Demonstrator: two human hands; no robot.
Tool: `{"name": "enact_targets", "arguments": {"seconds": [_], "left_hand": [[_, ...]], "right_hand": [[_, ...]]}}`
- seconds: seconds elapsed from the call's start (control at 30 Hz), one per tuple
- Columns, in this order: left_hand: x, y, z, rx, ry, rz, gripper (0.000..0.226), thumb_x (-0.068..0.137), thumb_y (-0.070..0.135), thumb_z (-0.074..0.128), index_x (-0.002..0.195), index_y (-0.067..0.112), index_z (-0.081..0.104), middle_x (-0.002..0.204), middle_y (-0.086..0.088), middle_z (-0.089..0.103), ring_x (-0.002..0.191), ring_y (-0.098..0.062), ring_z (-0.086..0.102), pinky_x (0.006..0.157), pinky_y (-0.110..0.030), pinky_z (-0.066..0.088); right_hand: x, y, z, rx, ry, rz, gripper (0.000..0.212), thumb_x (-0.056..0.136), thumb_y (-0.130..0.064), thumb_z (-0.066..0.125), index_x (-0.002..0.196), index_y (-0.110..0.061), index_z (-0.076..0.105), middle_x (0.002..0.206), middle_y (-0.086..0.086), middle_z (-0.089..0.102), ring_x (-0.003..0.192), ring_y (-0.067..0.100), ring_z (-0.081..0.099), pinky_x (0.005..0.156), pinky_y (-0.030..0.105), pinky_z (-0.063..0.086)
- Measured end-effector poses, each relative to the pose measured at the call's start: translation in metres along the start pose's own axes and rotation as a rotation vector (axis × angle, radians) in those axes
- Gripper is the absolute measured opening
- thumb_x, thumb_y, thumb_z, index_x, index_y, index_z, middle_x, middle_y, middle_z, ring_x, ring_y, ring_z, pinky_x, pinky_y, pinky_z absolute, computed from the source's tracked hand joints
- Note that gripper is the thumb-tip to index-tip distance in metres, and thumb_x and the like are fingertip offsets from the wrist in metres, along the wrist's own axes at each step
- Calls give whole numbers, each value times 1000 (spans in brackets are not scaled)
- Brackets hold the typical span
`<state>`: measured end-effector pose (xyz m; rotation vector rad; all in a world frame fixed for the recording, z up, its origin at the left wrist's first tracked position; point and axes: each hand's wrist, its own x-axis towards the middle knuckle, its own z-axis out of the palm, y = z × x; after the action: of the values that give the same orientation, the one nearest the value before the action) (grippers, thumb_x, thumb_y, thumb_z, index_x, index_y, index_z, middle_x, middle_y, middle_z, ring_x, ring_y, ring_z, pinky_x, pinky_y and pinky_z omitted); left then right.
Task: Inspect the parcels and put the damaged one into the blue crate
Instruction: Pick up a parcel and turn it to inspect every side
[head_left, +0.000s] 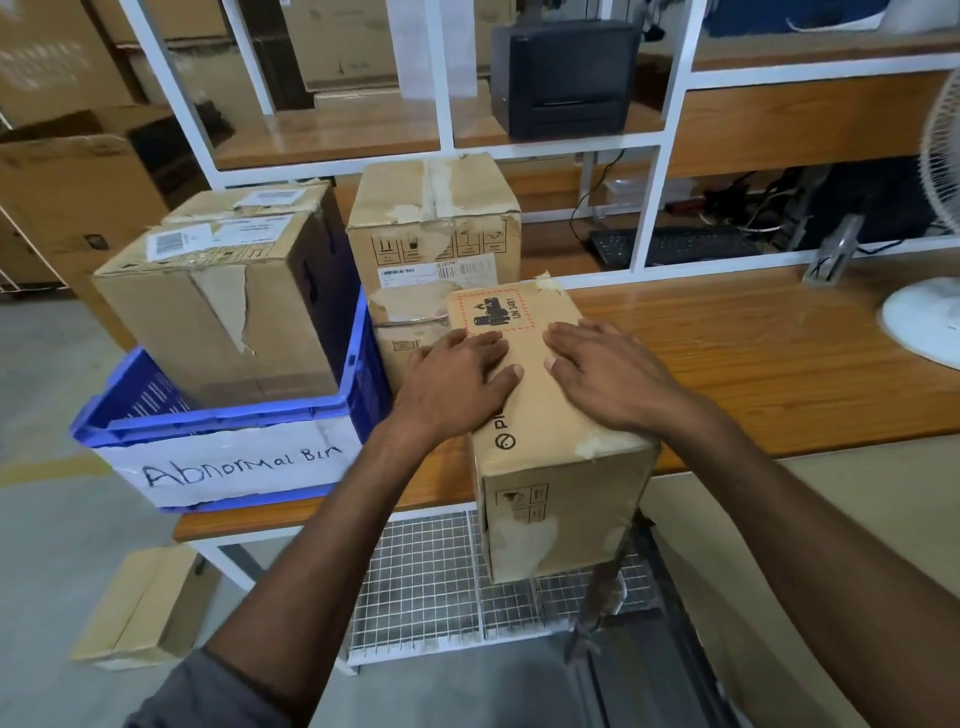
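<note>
My left hand (457, 379) and right hand (608, 374) lie flat on top of the parcel (540, 421), fingers straight, grasping nothing. Left fingertips touch the UN 3481 label (493, 312). Parcel stands at near edge of wooden table (779, 364), corners scuffed. Blue crate (218, 418) stands to its left and holds a torn carton (218, 322)

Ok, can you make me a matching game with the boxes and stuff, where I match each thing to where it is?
Things:
1 parcel with UN 3481 label
2 torn parcel
3 black printer
4 white fan

Places:
A on the shelf
B inside the blue crate
C at the right end of the table
D under the left hand and right hand

Pairs: 1-D, 2-B, 3-A, 4-C
</note>
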<state>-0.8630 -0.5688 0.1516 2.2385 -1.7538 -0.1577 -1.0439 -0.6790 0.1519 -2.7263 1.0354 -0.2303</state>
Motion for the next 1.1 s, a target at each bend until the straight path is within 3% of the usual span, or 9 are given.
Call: {"name": "enact_targets", "arguments": {"seconds": [0.23,0.4,0.5,0.63,0.73,0.8,0.93,1.0,1.1], "left_hand": [[-44,6,1,-161,-39,11,57,102,56,54,153,31,50,165,16,37,158,-23,20,121,-58,29],[-46,15,8,-180,-20,9,57,106,53,48,157,28,45,168,12,32,152,-28,34,116,-44,38],[-42,15,6,-156,-42,-7,59,105,57,46,158,30,43,168,15,30,156,-29,26,119,-54,35],[-61,7,2,-310,-85,32,79,88,81,42,151,35,53,165,19,34,160,-20,12,122,-65,23],[-80,9,0,-388,-150,46,95,79,92,41,154,35,50,166,26,28,159,-13,14,125,-57,24],[-85,14,-1,-341,-214,61,103,78,95,46,162,35,35,169,28,14,156,-9,22,124,-46,32],[-88,15,6,-237,-310,95,128,68,95,59,166,40,-4,167,35,-15,160,-10,10,124,-44,33],[-88,12,13,-183,-239,116,129,68,92,64,166,40,-2,167,36,-14,158,-11,19,119,-42,40],[-86,13,16,-26,-50,187,109,82,79,65,167,35,13,171,27,0,146,-5,42,98,-29,52]], "right_hand": [[-42,2,-5,161,-25,16,51,106,-46,51,155,-33,46,166,-15,33,158,18,16,123,37,16],[-41,-2,6,128,15,30,52,107,-51,45,157,-35,44,168,-14,30,159,21,15,124,40,17],[-35,-1,1,96,-34,23,57,106,-55,45,158,-35,41,169,-13,28,159,23,15,125,42,17],[-56,11,-13,297,-165,-3,84,85,-81,54,158,-43,37,169,-24,17,159,11,3,125,44,10],[-76,22,-14,270,-315,-61,121,60,-98,57,163,-48,17,168,-31,-6,157,5,-11,125,43,6],[-77,25,-7,193,-377,-101,129,61,-90,69,162,-52,-2,162,-38,-23,156,8,-19,126,45,5],[-68,24,0,165,-331,-127,134,63,-75,83,159,-56,-9,158,-44,-25,158,6,-7,127,44,18],[-68,23,1,158,-279,-125,129,65,-75,81,161,-53,-1,161,-43,-18,157,4,2,125,47,25],[-74,18,1,115,-194,-102,118,70,-75,79,163,-50,11,162,-42,-7,156,5,13,120,47,33]]}}
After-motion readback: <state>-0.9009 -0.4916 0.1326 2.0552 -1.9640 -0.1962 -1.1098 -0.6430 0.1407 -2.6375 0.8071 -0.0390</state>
